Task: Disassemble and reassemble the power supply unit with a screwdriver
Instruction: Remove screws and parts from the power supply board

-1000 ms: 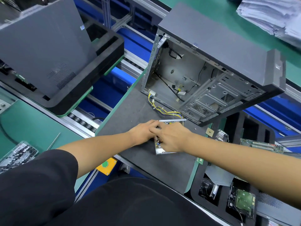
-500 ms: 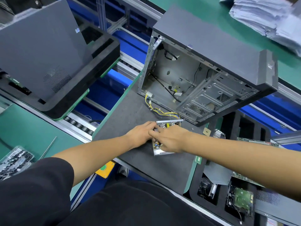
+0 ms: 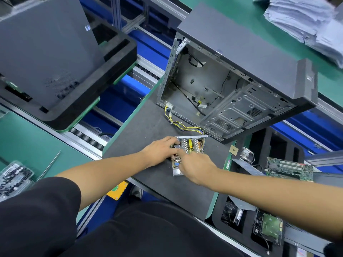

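Head view: left hand (image 3: 160, 151) fingers curl onto the opened silver power supply unit (image 3: 187, 152) on the dark grey mat (image 3: 148, 125); right hand (image 3: 194, 165), now drawn back slightly, pinches at its near edge, uncovering more circuitry than 1 second ago.

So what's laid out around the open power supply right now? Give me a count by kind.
Power supply unit, opened: 1
Empty computer case: 1
Loose side panel on the foam tray: 1
Green circuit boards, motherboard and another board: 2
Paper stack: 1
Hands on the unit, left and right: 2
Total: 8
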`<state>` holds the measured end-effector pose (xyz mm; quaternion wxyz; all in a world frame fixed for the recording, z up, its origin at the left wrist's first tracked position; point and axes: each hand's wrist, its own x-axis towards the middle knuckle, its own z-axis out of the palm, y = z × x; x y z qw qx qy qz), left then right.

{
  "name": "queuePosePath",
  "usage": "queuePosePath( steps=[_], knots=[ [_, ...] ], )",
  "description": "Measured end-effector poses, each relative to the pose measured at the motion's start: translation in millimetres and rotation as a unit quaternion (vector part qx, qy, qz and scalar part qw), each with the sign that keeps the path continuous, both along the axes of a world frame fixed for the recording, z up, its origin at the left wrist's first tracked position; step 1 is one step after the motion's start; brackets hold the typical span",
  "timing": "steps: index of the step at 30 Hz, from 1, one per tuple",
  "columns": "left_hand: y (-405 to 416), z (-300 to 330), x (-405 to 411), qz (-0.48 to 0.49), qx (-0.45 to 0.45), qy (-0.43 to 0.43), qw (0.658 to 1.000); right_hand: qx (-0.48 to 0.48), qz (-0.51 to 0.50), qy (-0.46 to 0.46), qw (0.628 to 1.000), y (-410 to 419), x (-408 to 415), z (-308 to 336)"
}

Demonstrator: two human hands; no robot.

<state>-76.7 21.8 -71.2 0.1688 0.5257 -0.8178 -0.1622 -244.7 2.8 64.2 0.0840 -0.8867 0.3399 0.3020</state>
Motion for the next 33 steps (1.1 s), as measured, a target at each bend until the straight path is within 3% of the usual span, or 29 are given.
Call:
queuePosePath(
  steps=[2,3,5,8,10,11,13,16,17,19,21,25,29,33],
  knots=[
    [-0.2,1.3,-0.3,0.004,-0.012,-0.003,1.000,0.032,-0.073,-0.018,0.997,-6.7,4.3,1.6],
    [-1.1,1.9,-0.3,0.003,-0.016,-0.010,1.000,0.023,-0.039,-0.017,0.999,-14.6,3.6,5.0],
    [-1.9,2.1,-0.8,0.002,-0.020,-0.008,1.000,-0.037,0.128,0.008,0.991,-31.9,-2.7,11.8],
    [-1.2,3.1,-1.1,0.001,-0.008,-0.021,1.000,-0.036,0.402,0.031,0.914,-49.6,-9.6,15.8],
    [-0.4,4.4,-0.5,0.002,-0.012,-0.025,1.000,-0.034,0.475,0.028,0.879,-54.2,-8.3,14.9],
    [0.0,4.6,-0.4,0.004,-0.012,-0.024,1.000,-0.029,0.472,0.022,0.881,-53.2,-8.3,13.9],
    [0.3,4.4,-0.1,-0.003,-0.002,-0.032,0.999,-0.011,0.386,0.000,0.923,-44.0,-13.5,6.2],
    [-0.6,5.8,-0.7,-0.012,-0.030,-0.018,0.999,0.012,0.082,-0.052,0.995,-24.3,-27.4,-6.4],
    [-2.1,4.3,-1.1,-0.019,-0.052,-0.013,0.998,0.020,-0.009,-0.055,0.998,-21.7,-29.0,-7.2],
    [-3.2,1.2,-0.7,-0.033,-0.107,-0.010,0.994,0.036,-0.088,-0.061,0.994,-20.8,-26.3,-9.0],
    [-4.2,-1.0,1.0,-0.029,-0.137,-0.011,0.990,0.041,-0.094,-0.068,0.992,-21.0,-19.6,-8.5],
    [3.9,-6.6,2.2,0.003,-0.110,0.005,0.994,-0.001,-0.051,-0.075,0.996,-23.3,-9.3,-10.6],
    [19.4,-7.4,1.9,0.080,-0.017,0.052,0.995,-0.034,-0.019,-0.082,0.996,-30.3,-7.6,-10.6],
    [28.4,-3.5,-5.8,0.083,0.059,0.075,0.992,-0.031,0.035,-0.089,0.995,-33.8,-6.2,-7.7]
  ],
)
